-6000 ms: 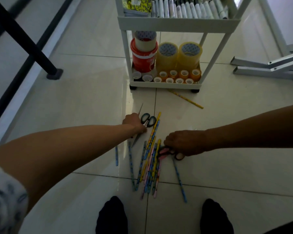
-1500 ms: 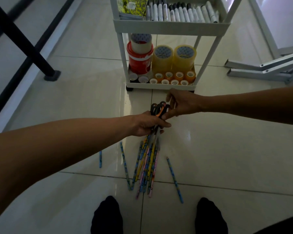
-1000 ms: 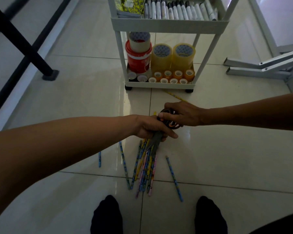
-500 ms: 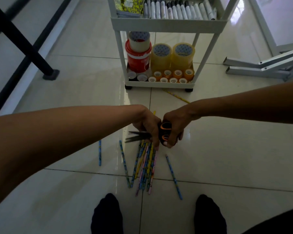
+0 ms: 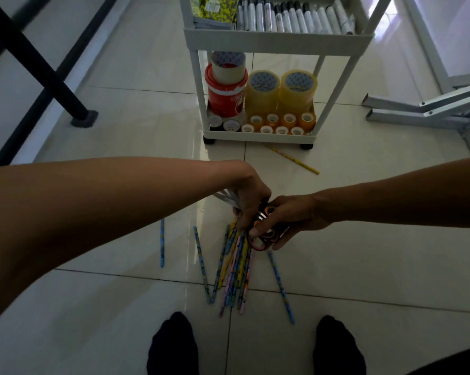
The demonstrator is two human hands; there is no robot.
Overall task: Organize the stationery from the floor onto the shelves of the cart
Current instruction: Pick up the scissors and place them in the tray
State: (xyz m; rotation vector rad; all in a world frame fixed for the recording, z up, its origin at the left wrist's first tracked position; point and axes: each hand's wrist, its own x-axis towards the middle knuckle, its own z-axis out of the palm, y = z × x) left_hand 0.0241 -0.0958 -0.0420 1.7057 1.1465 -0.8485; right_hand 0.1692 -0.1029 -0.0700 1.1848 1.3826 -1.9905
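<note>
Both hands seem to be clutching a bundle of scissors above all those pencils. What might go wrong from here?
1. The scissors are bunched between the left hand and right hand, with bare blades fanning out past the left hand; a shifting grip might nick a finger.
2. A pair could slip onto the pencils lying directly below and scatter them.
3. Loose pencils lie close to the person's feet, so a step might roll on one.

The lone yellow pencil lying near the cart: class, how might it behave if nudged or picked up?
The yellow pencil looks thin and rigid, so probably stiff and light. Lying flat on the glossy floor, it would likely roll or slide.
</note>
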